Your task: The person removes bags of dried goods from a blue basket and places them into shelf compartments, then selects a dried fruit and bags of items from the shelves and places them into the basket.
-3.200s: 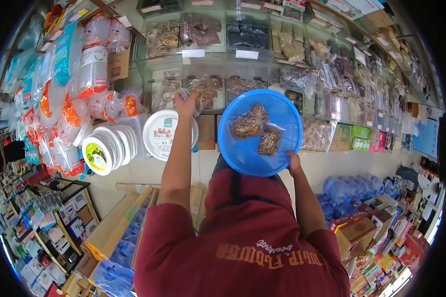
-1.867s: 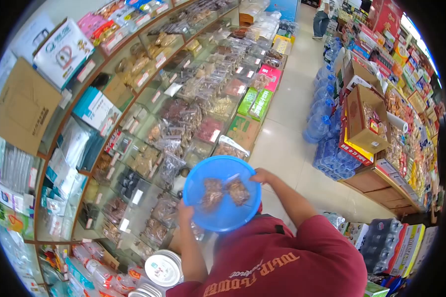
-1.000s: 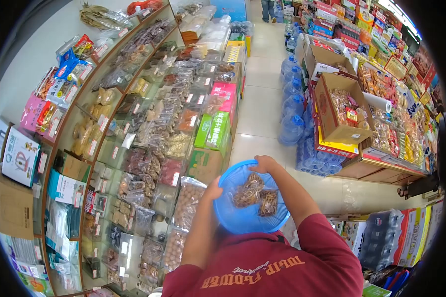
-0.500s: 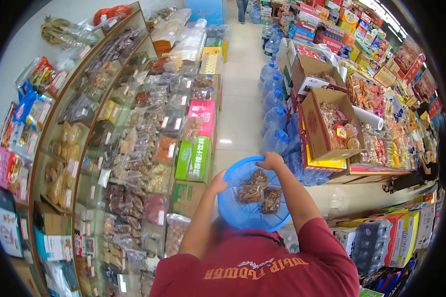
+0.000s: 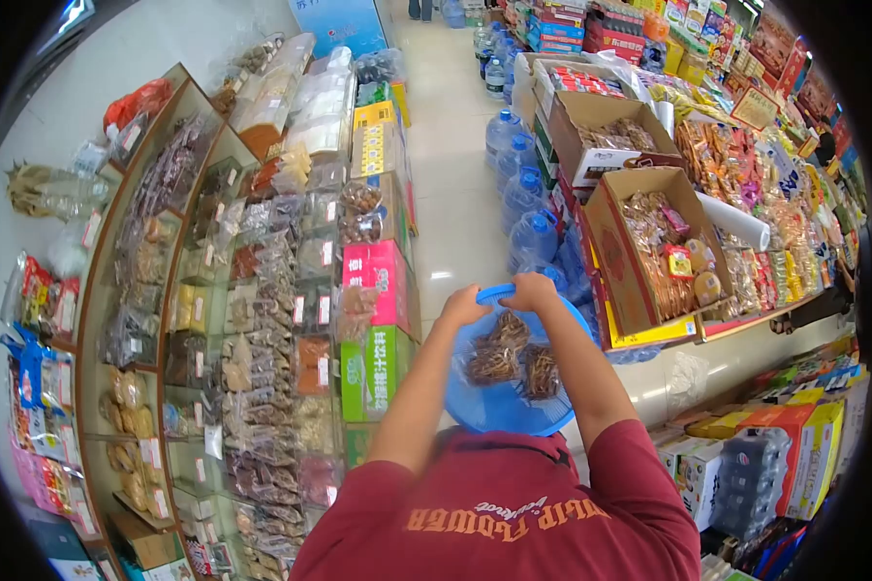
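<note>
A round blue plastic basket (image 5: 499, 405) is held in front of my body, tilted toward me. My left hand (image 5: 463, 306) grips its far rim on the left. On the same rim, a little farther right, my right hand (image 5: 533, 291) is closed too. Inside the basket lie clear bags of brown, stringy dried food; one bag (image 5: 499, 353) is toward the middle and another bag (image 5: 543, 372) is at the right. Their exact contents cannot be made out. My forearms cover parts of the basket's sides.
Glass-fronted shelves (image 5: 179, 320) of bagged dried goods run along the left, with a green drink carton (image 5: 370, 373) at the aisle. On the right stand blue-capped water bottles (image 5: 533, 237) and an open cardboard box (image 5: 649, 252) of packaged snacks. A tiled aisle (image 5: 446, 155) runs between.
My left hand has moved along the rim, nearer to my right hand. The basket sits slightly farther right and its bags have shifted. The view has turned a little.
</note>
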